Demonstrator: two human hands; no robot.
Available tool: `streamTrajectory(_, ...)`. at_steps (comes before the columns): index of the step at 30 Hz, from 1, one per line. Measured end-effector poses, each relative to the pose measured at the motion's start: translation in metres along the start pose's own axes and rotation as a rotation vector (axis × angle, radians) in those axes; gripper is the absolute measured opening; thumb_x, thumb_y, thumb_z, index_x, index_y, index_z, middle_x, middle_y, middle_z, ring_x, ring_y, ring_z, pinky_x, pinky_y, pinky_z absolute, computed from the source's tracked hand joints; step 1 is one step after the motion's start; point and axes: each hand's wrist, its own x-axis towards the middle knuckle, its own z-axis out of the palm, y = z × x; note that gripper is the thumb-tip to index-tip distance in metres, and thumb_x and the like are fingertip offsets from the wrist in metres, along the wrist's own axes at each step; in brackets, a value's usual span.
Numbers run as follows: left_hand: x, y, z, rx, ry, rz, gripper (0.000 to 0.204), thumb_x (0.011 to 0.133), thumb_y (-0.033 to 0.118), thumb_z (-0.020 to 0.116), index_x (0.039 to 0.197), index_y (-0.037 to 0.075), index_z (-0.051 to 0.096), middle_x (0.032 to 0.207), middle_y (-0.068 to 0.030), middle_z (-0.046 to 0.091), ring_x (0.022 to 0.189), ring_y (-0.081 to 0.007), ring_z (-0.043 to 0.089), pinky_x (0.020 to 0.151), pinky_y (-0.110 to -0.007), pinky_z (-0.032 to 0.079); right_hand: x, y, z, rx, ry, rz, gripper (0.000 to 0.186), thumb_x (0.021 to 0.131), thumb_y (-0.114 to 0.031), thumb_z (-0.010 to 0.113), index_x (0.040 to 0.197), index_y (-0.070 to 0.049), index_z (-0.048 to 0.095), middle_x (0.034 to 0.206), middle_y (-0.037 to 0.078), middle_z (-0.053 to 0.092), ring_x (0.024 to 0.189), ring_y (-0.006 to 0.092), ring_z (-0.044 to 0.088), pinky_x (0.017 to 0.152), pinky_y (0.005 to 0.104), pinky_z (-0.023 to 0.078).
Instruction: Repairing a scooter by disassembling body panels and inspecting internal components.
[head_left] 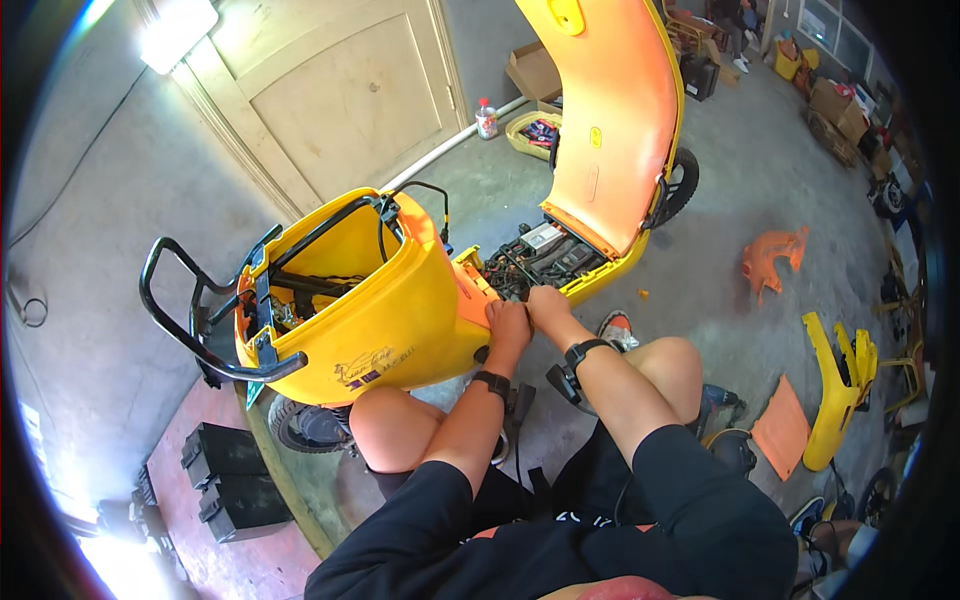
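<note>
A yellow and orange electric scooter (420, 325) stands in front of me with its seat area uncovered, showing a black frame. Between its rear body and the raised orange front panel (615, 140), a compartment (550, 255) lies exposed with wiring and black and silver electrical parts. My left hand (508, 325) is closed at this compartment's near edge, beside the orange side trim. Right next to it, almost touching, my right hand (547, 305) is closed with bent fingers. What lies between the fingertips of either hand is too small and hidden to make out.
On the floor to the right lie an orange cover (775, 262), a flat orange panel (782, 425), yellow body panels (832, 400) and a power drill (718, 398). Black boxes (240, 485) rest at lower left. A bottle (486, 120) and yellow basket (533, 135) stand near the door.
</note>
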Motion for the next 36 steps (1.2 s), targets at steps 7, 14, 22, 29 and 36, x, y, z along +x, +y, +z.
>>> streamTrajectory(7,0.000,-0.004,0.003,-0.043,0.033,0.016,0.011,0.076,0.012,0.059,0.075,0.008,0.070,0.080,-0.0115,0.064,0.091,-0.0310,0.053,0.087,-0.043,0.034,0.001,-0.005,-0.012,0.285,-0.086,0.320,0.028,0.080,-0.027,0.070,0.094,-0.002,0.069,0.102,0.022,0.067,0.099,0.0376,0.064,0.083,0.0445,0.052)
streamTrajectory(14,-0.001,-0.004,-0.001,-0.036,0.043,0.004,0.012,0.075,0.013,0.059,0.076,0.007,0.070,0.082,-0.0127,0.064,0.093,-0.0317,0.053,0.090,-0.044,0.033,-0.006,-0.007,-0.004,0.193,0.076,0.108,0.014,0.084,-0.016,0.059,0.088,-0.004,0.065,0.097,0.019,0.065,0.091,0.0381,0.065,0.078,0.0463,0.052)
streamTrajectory(22,-0.002,-0.004,-0.006,-0.040,0.048,-0.007,0.015,0.076,0.016,0.059,0.077,0.007,0.071,0.085,-0.0127,0.065,0.095,-0.0306,0.053,0.092,-0.043,0.033,-0.007,-0.015,-0.008,0.043,0.040,0.007,0.015,0.083,-0.009,0.054,0.082,-0.002,0.067,0.088,0.020,0.067,0.086,0.0373,0.066,0.075,0.0451,0.054)
streamTrajectory(29,0.003,-0.001,-0.004,0.002,-0.060,-0.041,0.016,0.077,0.018,0.059,0.076,0.008,0.071,0.083,-0.0112,0.066,0.095,-0.0299,0.053,0.090,-0.043,0.033,0.001,-0.019,-0.010,0.153,-0.020,0.212,0.018,0.084,-0.012,0.055,0.087,-0.002,0.069,0.096,0.022,0.068,0.091,0.0377,0.066,0.078,0.0446,0.054)
streamTrajectory(36,-0.001,-0.004,-0.003,0.014,-0.038,-0.006,0.018,0.076,0.021,0.059,0.076,0.008,0.072,0.083,-0.0116,0.067,0.094,-0.0306,0.054,0.089,-0.043,0.033,-0.002,-0.021,-0.011,0.218,-0.021,0.298,0.020,0.086,-0.010,0.051,0.091,-0.001,0.069,0.098,0.022,0.067,0.093,0.0368,0.066,0.079,0.0440,0.054)
